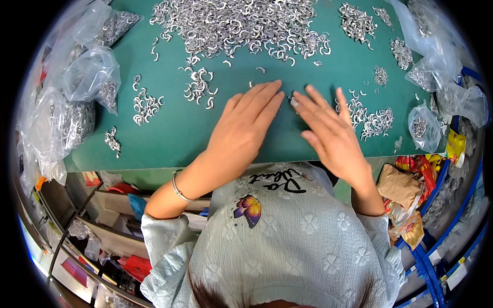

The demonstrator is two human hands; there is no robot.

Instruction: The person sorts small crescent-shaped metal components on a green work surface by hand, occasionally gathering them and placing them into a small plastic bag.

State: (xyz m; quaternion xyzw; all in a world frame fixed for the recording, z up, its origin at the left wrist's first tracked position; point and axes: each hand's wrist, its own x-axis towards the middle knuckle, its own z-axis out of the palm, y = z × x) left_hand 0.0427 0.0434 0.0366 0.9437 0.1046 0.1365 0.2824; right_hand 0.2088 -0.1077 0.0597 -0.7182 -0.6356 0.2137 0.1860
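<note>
Crescent-shaped metal pieces [377,123] lie all over the green table [169,146], the nearest of them in small heaps not far in from its front edge. Low on the left sits a little cluster [113,142], with a bigger heap [146,109] just beyond it. Between these and the heaps on the right, the person's two hands reach in over the middle of the table. The left hand [251,119] is palm down, its fingers straight and laid together, its thumb out of sight; whether anything is caught under it I cannot tell. The right hand [331,131] has its fingers spread and its thumb well apart, not closed on anything that I can see, though a small dark bit shows at one fingertip, too small to name. A stray piece [251,83] lies right by the left fingertips. Farther off, past a narrow strip with a few loose crescents, spreads the main pile [241,25], far larger than any heap around it. From this layout, the step in hand looks like sorting: drawing pieces off the main pile and parting them into side heaps. If so, the next move calls for pinching up or sliding single pieces lightly, without brushing those already heaped beside the right hand.
</note>
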